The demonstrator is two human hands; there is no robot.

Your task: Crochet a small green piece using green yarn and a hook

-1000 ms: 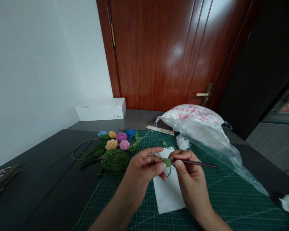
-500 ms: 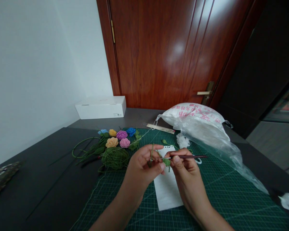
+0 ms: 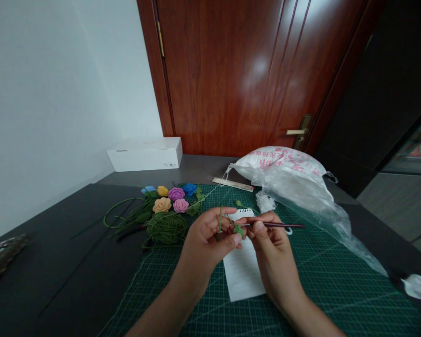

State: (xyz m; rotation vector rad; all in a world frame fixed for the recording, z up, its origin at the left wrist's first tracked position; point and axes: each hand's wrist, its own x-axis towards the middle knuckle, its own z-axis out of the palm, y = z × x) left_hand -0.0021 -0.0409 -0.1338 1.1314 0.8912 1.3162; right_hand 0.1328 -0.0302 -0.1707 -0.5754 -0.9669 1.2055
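Nearby hook (image 3: 277,225), green piece (image 3: 238,230): yarn ball (image 3: 166,228), roses (image 3: 176,200), bag (image 3: 294,180).

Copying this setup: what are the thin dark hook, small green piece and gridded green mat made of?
The thin dark hook in the right hand: slim, rigid, slight sheen, probably metal or plastic. The small green piece in the left hand: matte, fuzzy yarn, it seems. The gridded green mat: smooth, flat sheet with printed lines, likely vinyl.
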